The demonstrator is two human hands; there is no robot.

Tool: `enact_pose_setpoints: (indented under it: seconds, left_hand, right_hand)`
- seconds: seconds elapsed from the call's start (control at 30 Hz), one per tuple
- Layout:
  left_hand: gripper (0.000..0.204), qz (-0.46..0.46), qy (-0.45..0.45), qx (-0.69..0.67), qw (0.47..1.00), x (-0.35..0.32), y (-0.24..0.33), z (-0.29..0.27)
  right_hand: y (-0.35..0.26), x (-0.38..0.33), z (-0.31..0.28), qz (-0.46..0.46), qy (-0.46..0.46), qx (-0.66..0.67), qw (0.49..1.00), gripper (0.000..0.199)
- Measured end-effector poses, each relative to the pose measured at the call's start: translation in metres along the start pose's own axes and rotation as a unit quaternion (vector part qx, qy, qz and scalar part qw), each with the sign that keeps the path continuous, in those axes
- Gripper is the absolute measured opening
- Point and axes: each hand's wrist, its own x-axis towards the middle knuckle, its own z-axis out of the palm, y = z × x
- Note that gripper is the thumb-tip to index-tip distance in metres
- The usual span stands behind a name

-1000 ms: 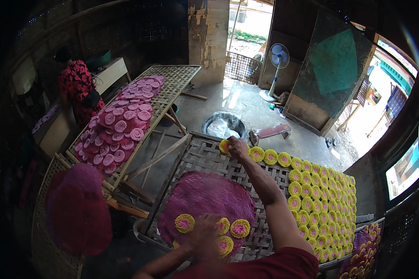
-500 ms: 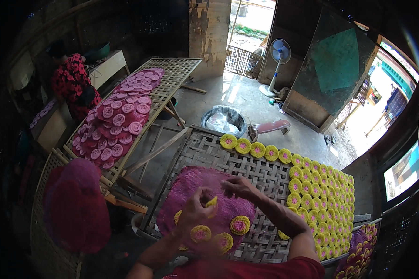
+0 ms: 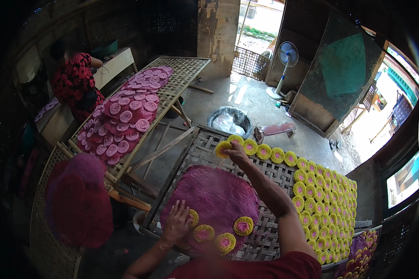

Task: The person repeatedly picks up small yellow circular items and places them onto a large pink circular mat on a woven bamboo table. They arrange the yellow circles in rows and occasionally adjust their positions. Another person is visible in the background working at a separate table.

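My right hand (image 3: 236, 152) reaches to the far edge of the woven bamboo rack (image 3: 209, 153) and pinches a yellow disc (image 3: 223, 149) at the end of a row of similar discs. My left hand (image 3: 177, 222) lies with fingers stretched on a purple sheet (image 3: 214, 188), beside a yellow disc partly covered by it. Along the sheet's near side sit several thick yellow discs with pink centres, among them one yellow-and-pink disc (image 3: 203, 233) next to my left hand. Tight rows of yellow discs (image 3: 319, 204) cover the rack's right part.
At left, a second bamboo rack (image 3: 184, 69) bears pink spiral discs (image 3: 125, 116) on dark pink sheets. A purple-red bundle (image 3: 79, 200) rests nearer. Beyond the racks are a plastic-lined tub (image 3: 230, 121), a low stool (image 3: 275, 130) and a fan (image 3: 288, 55). Another person (image 3: 77, 83) stands far left.
My right hand has moved away from above the sheet to the rack's far edge and now holds a disc there. My left hand has lowered onto the sheet, its fingers spread out.
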Motion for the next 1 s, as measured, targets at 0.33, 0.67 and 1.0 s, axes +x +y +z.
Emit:
enact_pose_setpoints:
  seconds: [0.33, 0.67, 1.0]
  left_hand:
    - [0.065, -0.059, 0.015, -0.122, 0.991, -0.008, 0.012, -0.015]
    - [0.064, -0.116, 0.000, -0.274, 0.955, 0.015, 0.023, -0.035]
    - [0.064, 0.104, 0.081, -0.284, 0.950, 0.072, 0.062, -0.038]
  right_hand:
    - [0.000, 0.087, 0.006, -0.131, 0.098, -0.377, 0.912, 0.031]
    - [-0.017, -0.011, 0.013, -0.166, 0.114, -0.251, 0.947, 0.038]
    - [-0.058, -0.151, 0.046, 0.144, -0.252, 0.205, 0.935, 0.055]
